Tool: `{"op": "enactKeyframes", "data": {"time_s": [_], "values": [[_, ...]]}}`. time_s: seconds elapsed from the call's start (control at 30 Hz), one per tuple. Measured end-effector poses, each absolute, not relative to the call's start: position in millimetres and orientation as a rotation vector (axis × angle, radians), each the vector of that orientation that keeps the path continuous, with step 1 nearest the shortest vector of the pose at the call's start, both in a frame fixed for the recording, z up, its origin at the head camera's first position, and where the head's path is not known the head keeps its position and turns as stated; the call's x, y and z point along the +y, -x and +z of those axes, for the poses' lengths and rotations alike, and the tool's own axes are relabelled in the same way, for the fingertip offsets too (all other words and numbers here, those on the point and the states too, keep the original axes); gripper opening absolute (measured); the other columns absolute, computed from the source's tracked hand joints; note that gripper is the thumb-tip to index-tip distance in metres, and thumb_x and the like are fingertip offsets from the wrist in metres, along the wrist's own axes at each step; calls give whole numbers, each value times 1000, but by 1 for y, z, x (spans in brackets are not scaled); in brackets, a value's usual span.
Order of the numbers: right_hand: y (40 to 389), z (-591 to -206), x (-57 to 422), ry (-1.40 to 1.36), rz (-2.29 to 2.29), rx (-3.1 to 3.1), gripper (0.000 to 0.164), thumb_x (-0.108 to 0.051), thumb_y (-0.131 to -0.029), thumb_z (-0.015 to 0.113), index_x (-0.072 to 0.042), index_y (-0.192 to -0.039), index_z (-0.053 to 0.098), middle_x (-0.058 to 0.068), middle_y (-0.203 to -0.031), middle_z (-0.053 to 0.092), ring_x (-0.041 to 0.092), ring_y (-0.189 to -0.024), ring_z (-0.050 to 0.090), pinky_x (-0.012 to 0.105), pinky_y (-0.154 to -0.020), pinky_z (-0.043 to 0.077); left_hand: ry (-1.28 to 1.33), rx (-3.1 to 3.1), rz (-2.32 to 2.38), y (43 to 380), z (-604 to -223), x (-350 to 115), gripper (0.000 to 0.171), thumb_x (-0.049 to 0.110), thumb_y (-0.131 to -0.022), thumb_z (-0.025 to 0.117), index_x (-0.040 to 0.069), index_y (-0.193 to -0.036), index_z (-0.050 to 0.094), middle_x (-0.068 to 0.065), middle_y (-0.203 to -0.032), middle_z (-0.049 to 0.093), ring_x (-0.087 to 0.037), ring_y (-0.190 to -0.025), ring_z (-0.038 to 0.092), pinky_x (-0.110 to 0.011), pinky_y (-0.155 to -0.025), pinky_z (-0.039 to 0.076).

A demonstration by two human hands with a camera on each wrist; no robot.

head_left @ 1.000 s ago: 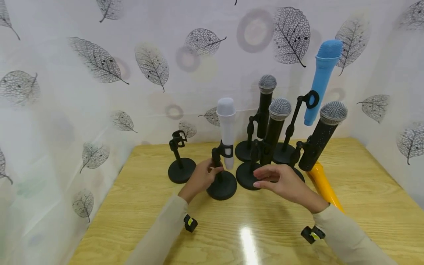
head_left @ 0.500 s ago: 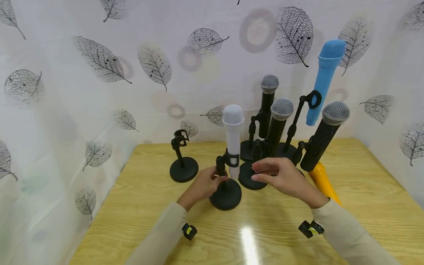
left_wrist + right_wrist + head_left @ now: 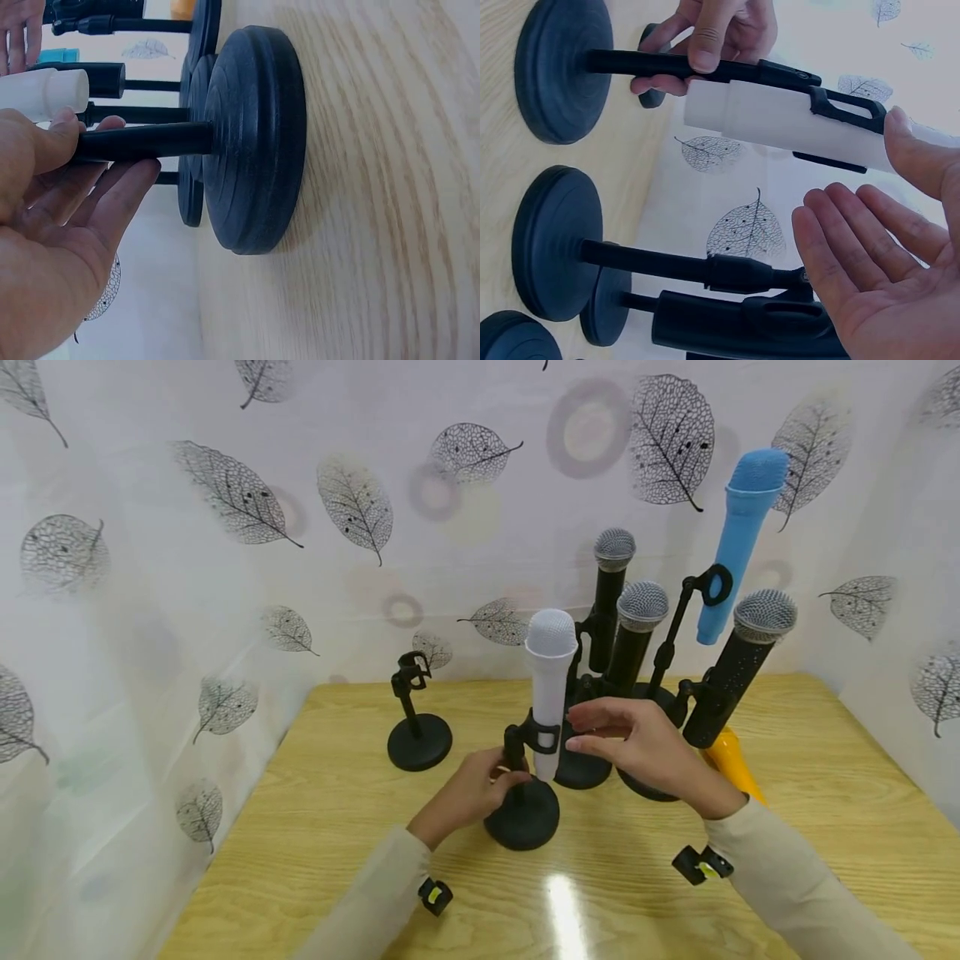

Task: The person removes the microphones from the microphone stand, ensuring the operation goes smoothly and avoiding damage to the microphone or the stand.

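Note:
A white microphone (image 3: 550,681) stands nearly upright in the clip of a black desk stand with a round base (image 3: 522,823). Thumb and fingers of my left hand (image 3: 468,795) pinch the stand's pole (image 3: 165,140) just above the base, as the left wrist view shows. My right hand (image 3: 637,750) is held beside the white microphone with relaxed, slightly bent fingers and nothing in its palm. In the right wrist view, the right thumb (image 3: 911,150) overlaps the microphone's body near the clip.
Behind the right hand, black microphones with silver heads (image 3: 641,610) and a blue microphone (image 3: 738,539) sit in stands. An orange handle-shaped piece (image 3: 735,764) lies at the right. One bare stand (image 3: 420,742) is at the left. A leaf-print curtain (image 3: 337,602) backs the table (image 3: 315,860).
The left hand has brought the stand with the white microphone toward me and to the right. The right hand has risen slightly and stayed open; the other stands keep their places.

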State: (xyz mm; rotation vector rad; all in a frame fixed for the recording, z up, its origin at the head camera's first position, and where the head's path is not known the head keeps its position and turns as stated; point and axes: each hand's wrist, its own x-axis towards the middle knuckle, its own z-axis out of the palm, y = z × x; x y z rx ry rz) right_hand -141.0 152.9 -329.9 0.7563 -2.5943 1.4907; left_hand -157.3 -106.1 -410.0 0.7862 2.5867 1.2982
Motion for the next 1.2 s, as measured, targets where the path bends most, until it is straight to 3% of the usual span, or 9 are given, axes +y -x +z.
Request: {"op": "enactKeyframes", "data": {"time_s": [0.23, 0.47, 0.73, 0.97, 1.2], "values": [[144, -325, 148, -765, 1500, -2578, 35, -15, -91, 78, -2, -123, 70, 11, -117, 72, 23, -102, 70, 29, -87, 58, -801, 2565, 1308, 154, -412, -102, 6, 17, -102, 64, 12, -104, 67, 1, -106, 71, -14, -103, 67, -29, -89, 56], [142, -321, 146, -785, 1541, -2549, 36, -11, -91, 78, 1, -124, 68, 15, -119, 71, 26, -102, 71, 33, -88, 59, -870, 2552, 1348, 149, -413, -98, 6, 16, -102, 65, 11, -103, 67, -1, -105, 72, -12, -101, 68, -26, -85, 56], [139, -320, 144, -757, 1537, -2540, 39, -12, -88, 82, -1, -123, 69, 12, -117, 71, 23, -99, 72, 29, -85, 59, -887, 2566, 1330, 145, -411, -95, 6, 17, -101, 66, 12, -102, 69, 0, -102, 73, -10, -98, 67, -25, -82, 56], [135, -319, 146, -751, 1513, -2526, 36, -11, -89, 81, 0, -120, 69, 14, -114, 71, 25, -97, 72, 33, -84, 60, -922, 2568, 1321, 143, -412, -89, 7, 17, -100, 66, 11, -105, 69, 0, -104, 73, -8, -99, 67, -24, -83, 56], [131, -320, 151, -742, 1462, -2527, 35, -12, -86, 83, -1, -118, 71, 10, -110, 73, 19, -91, 73, 26, -79, 60, -958, 2538, 1357, 141, -413, -85, 11, 15, -100, 66, 6, -107, 70, -1, -103, 73, -8, -97, 67, -22, -81, 56]]}}
